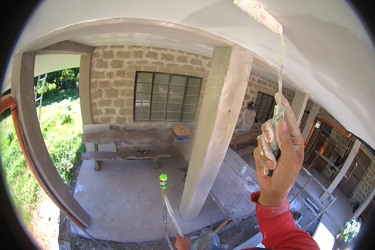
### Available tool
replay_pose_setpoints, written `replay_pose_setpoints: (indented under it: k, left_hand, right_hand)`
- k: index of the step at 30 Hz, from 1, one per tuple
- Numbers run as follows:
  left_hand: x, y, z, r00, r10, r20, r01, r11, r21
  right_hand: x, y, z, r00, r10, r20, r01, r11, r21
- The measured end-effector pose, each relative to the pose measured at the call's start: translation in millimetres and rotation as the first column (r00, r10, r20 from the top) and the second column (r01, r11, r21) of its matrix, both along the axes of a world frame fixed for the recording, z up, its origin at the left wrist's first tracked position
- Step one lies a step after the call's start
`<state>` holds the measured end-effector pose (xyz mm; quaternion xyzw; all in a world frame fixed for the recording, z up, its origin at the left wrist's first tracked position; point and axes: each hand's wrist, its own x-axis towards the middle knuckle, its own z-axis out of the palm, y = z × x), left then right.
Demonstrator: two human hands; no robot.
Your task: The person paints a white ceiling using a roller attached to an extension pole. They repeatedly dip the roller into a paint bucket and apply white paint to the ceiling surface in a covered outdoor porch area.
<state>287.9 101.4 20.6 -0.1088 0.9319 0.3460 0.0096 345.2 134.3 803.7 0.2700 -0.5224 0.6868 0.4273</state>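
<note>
Overhead, the white plastered ceiling [321,46] curves above a stone-walled porch and concrete pillar [214,129], while the right hand [279,156], fingers [267,143] clamped on a paint roller [258,14], presses it against the ceiling mid-coat; the left hand [182,241] grips a stick [171,216] below

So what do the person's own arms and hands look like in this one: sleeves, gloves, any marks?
Only the right hand shows clearly. It is bare, with no glove, and smeared with pale plaster or paint on the fingers. A red long sleeve, ribbed at the cuff, covers the forearm up to the wrist. The left hand is not clearly in view.
</note>
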Motion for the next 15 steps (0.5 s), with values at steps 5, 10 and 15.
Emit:
replay_pose_setpoints:
  k: [5, 10, 15]
  left_hand:
    - [-1.0, 0.6, -5.6, 1.000, 0.005, -0.002, -0.005, 1.000, 0.008]
    - [-0.4, 5.8, -17.8, 1.000, 0.010, -0.018, -0.009, 1.000, 0.012]
    - [-8.6, 9.7, -42.1, 0.995, 0.053, -0.086, -0.056, 0.998, -0.041]
  right_hand:
    - [-13.8, 2.5, 4.9, 0.999, -0.018, 0.040, 0.017, 1.000, 0.016]
    - [-73.6, 12.0, 27.6, 0.995, -0.008, 0.100, 0.002, 0.999, 0.052]
    - [-143.9, 19.7, 56.8, 0.993, 0.001, 0.119, -0.012, 0.995, 0.094]
